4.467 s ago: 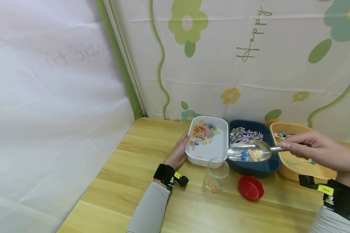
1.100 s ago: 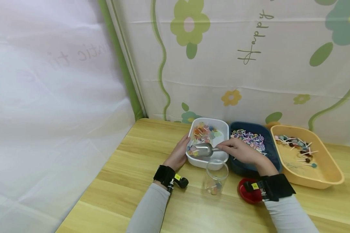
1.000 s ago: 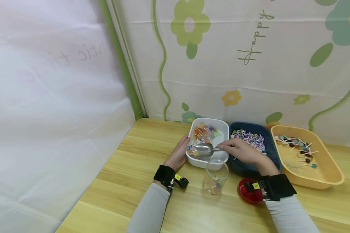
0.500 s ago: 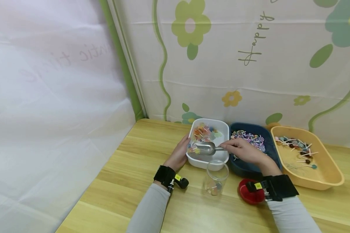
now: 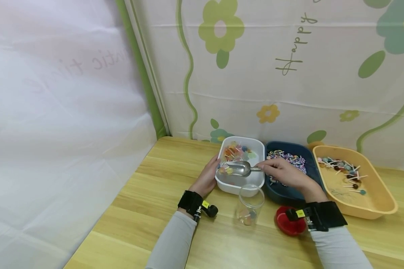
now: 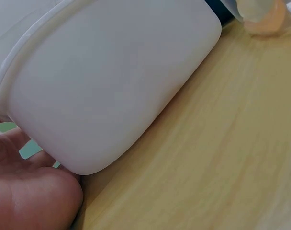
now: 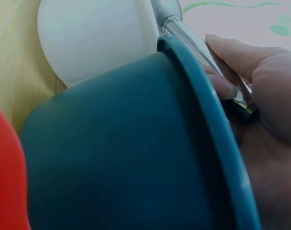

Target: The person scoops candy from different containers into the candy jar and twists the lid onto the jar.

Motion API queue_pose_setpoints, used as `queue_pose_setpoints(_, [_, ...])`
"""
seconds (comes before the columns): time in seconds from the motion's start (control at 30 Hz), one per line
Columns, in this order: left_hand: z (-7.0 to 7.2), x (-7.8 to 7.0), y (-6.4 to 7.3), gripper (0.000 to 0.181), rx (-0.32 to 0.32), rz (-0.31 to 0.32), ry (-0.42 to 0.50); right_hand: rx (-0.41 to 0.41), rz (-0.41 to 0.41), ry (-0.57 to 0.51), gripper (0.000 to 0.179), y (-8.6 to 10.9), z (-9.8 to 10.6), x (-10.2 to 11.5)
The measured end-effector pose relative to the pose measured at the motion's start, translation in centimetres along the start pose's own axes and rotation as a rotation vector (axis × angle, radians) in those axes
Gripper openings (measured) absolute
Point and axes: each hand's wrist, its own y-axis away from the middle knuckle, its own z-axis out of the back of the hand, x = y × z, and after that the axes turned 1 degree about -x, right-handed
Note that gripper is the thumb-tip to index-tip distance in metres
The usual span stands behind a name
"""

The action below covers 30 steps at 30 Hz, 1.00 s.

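My right hand (image 5: 284,173) grips the handle of a metal scoop (image 5: 241,169) over the white bin (image 5: 252,178). A few yellow and orange lollipops (image 5: 226,170) lie at the scoop's front. Farther back in the bin is a heap of colourful lollipops (image 5: 235,152). At the bin's left side, my left hand (image 5: 204,179) holds its wall; the left wrist view shows fingers (image 6: 21,143) at the wall's near corner. In front of the bin stands a clear plastic cup (image 5: 251,203) with a few lollipops at its bottom.
Right of the white bin is a dark blue bin (image 5: 291,196) of striped candies, then a yellow bin (image 5: 373,194) with lollipops. A small red dish (image 5: 287,223) sits below my right wrist. A patterned curtain (image 5: 289,89) hangs behind the wooden table (image 5: 138,209).
Earlier, the scoop carried lollipops above the blue bin; then it moved left over the white bin, and lately shifted slightly right. The cup's contents grew. My left hand stayed on the bin.
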Motion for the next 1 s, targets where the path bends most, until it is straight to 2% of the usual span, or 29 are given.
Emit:
queue_pose_setpoints(0.33, [0.2, -0.1, 0.1, 0.044, 0.03, -0.003, -0.003, -0.023, 0.019, -0.019, 0.027, 0.2, 0.7, -0.2])
queue_pose_setpoints(0.53, [0.1, -0.1, 0.0, 0.048, 0.067, -0.033, -0.024, -0.059, -0.02, 0.006, 0.029, 0.8, 1.6, 0.1])
queue_pose_setpoints(0.67, [0.1, 0.0, 0.0, 0.049, 0.069, -0.04, -0.037, -0.092, -0.047, -0.031, 0.029, 1.3, 2.0, 0.7])
queue_pose_setpoints(0.9, [0.1, 0.0, 0.0, 0.045, 0.152, -0.067, 0.037, -0.155, -0.032, -0.027, 0.03, 2.1, 3.3, 0.5])
queue_pose_setpoints(1.0, [0.1, -0.1, 0.2, 0.046, 0.104, -0.042, 0.008, -0.163, -0.021, -0.048, 0.03, 2.5, 4.0, 0.7])
